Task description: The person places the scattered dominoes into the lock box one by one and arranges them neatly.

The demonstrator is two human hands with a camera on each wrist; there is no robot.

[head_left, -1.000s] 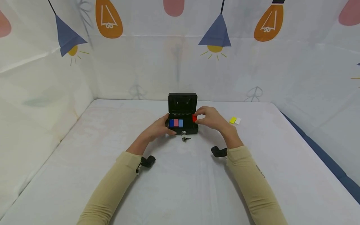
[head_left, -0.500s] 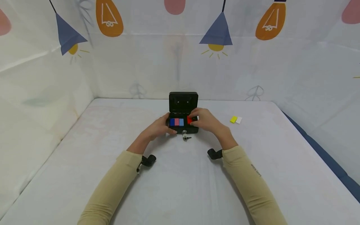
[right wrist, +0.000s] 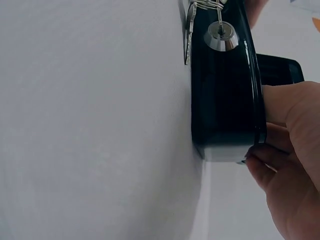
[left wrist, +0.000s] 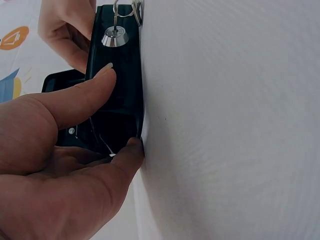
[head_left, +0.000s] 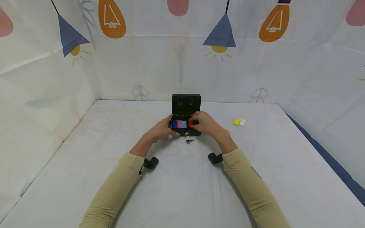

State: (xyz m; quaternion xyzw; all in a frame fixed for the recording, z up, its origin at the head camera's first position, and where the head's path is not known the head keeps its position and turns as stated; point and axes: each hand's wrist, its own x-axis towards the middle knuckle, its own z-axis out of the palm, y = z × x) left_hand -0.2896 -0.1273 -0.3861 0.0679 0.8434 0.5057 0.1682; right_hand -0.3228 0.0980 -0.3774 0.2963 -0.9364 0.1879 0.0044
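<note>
Currently, white table carries an open black box at far ctr. L hand grips box's left end, thumb on near side. R hand, the closer one to the red block, pinches it btwn thumb & fingers, in box's right half. Block's left of the palm, just right of the lt blue block, thin gap btwn; long axis looks near-to-far, tho partly hidden.

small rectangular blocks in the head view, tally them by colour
Dark blue rectangular block: 1
Pink rectangular block: 1
Light blue rectangular block: 1
Red rectangular block: 1
Yellow rectangular block: 1
White rectangular block: 1
Total visible: 6
</note>
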